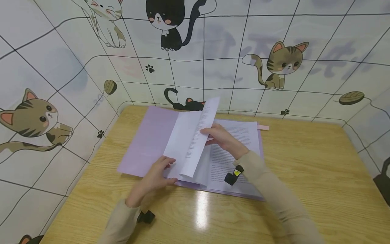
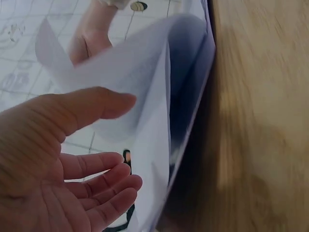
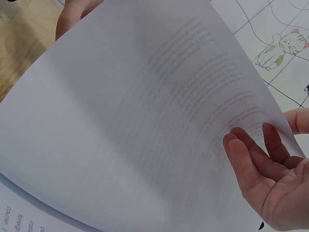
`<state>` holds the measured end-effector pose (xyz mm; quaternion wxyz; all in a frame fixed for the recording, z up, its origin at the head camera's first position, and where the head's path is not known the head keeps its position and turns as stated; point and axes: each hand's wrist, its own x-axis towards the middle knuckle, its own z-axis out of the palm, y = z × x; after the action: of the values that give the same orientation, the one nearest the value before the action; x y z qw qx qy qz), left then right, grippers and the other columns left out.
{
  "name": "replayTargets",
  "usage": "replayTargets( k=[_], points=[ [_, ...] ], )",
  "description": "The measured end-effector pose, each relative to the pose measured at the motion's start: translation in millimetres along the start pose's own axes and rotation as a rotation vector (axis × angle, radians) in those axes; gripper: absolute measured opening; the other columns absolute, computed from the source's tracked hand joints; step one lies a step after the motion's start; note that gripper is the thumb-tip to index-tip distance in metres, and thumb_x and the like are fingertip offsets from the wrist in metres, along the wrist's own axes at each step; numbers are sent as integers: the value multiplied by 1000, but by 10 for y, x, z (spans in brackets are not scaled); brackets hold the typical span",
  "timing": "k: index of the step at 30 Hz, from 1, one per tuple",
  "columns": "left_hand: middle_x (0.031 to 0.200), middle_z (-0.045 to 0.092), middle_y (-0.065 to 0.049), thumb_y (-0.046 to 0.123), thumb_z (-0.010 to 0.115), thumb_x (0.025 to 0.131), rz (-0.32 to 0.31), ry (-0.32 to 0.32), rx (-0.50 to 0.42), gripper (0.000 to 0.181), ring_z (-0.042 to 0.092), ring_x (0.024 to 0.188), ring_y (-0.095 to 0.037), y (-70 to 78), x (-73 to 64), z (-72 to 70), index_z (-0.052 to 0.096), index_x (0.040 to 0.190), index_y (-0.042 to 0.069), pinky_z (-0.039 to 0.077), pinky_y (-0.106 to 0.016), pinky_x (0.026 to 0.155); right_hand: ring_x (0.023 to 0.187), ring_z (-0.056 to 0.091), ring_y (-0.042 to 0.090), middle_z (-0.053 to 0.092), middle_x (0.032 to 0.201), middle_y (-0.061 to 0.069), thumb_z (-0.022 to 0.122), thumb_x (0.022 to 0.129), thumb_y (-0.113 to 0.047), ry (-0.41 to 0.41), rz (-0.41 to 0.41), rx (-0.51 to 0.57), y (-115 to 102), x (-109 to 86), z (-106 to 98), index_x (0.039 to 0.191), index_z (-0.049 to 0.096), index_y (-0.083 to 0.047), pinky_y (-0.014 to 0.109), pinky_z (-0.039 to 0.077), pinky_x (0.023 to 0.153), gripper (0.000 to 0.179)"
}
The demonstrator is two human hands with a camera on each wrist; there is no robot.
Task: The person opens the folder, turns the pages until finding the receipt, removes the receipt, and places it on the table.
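A purple folder (image 1: 146, 142) lies spread on the table with printed sheets inside. My right hand (image 1: 223, 137) pinches the edge of one raised sheet (image 1: 199, 142), thumb on one face and fingers behind it. In the right wrist view that sheet (image 3: 120, 121) bows up, its print showing faintly. My left hand (image 1: 158, 173) is at the folder's lower left, over a white page, fingers loosely bent and thumb apart. The left wrist view shows the left hand (image 2: 72, 159) with nothing between thumb and fingers, beside the pages' edges. A printed page (image 1: 234, 152) lies flat on the right side.
A pink tab (image 1: 263, 127) sticks out at the folder's right edge. The wooden table (image 1: 310, 169) meets a cat-patterned backdrop (image 1: 225, 44) behind and on the left. A dark object (image 1: 383, 183) stands at the far right edge. Each wrist wears a small black camera.
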<state>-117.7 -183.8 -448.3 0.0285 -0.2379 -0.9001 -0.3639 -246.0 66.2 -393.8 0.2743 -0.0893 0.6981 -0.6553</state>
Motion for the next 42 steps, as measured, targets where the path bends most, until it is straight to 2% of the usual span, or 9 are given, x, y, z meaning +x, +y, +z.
replayTargets(
  k=[4, 6, 14, 21, 27, 35, 38, 42],
  points=[
    [106, 54, -20, 3, 83, 60, 97, 40, -47, 67, 56, 89, -30, 141, 13, 22, 51, 117, -13, 50, -39, 77, 97, 63, 26, 58, 120, 22, 53, 91, -12, 8, 11, 9, 12, 23, 50, 134, 45, -1, 40, 52, 79, 45],
    [106, 54, -19, 2, 84, 59, 125, 75, -55, 70, 56, 89, -29, 202, 17, 37, 49, 118, -12, 51, -39, 77, 97, 63, 27, 58, 120, 22, 53, 90, -12, 15, 17, 12, 21, 39, 76, 133, 45, -1, 40, 53, 79, 45],
    [113, 50, -16, -1, 81, 62, 106, 218, -16, 72, 53, 94, -24, 381, 46, 88, 45, 124, -6, 50, -37, 78, 98, 62, 27, 60, 118, 21, 54, 90, -12, 43, 59, 15, 56, 101, 199, 130, 49, 0, 44, 51, 83, 42],
    [103, 51, -17, -15, 74, 62, 128, 401, 74, 54, 56, 83, -25, 425, 92, 87, 53, 111, -6, 52, -34, 69, 89, 62, 20, 62, 112, 22, 55, 88, -10, 41, 64, 44, 80, 147, 282, 125, 51, 7, 36, 54, 76, 41],
    [95, 53, -17, -25, 64, 61, 121, 462, 106, 47, 58, 74, -23, 378, 89, 71, 56, 103, -8, 53, -29, 62, 98, 62, 24, 63, 113, 18, 55, 91, -16, 3, 57, 30, 72, 140, 290, 125, 51, 4, 37, 53, 79, 39],
    [89, 54, -18, -27, 58, 65, 138, 517, 106, 39, 56, 70, -22, 178, 73, 72, 56, 100, -11, 51, -27, 57, 105, 61, 25, 64, 115, 16, 55, 93, -21, -47, 12, 32, 15, 109, 237, 119, 54, 3, 39, 50, 85, 35],
    [87, 53, -19, -28, 57, 64, 133, 524, 100, 40, 55, 70, -23, 98, 57, 73, 55, 101, -12, 51, -27, 56, 106, 61, 26, 63, 116, 16, 55, 93, -20, -53, 6, 32, 2, 98, 199, 120, 52, 6, 39, 50, 86, 37],
    [86, 53, -19, -28, 57, 63, 93, 512, 120, 44, 54, 69, -23, 5, 31, 79, 54, 104, -14, 50, -28, 55, 107, 60, 26, 64, 115, 16, 55, 93, -19, -47, 3, 12, 1, 73, 131, 122, 50, 7, 38, 50, 87, 39]
  ],
)
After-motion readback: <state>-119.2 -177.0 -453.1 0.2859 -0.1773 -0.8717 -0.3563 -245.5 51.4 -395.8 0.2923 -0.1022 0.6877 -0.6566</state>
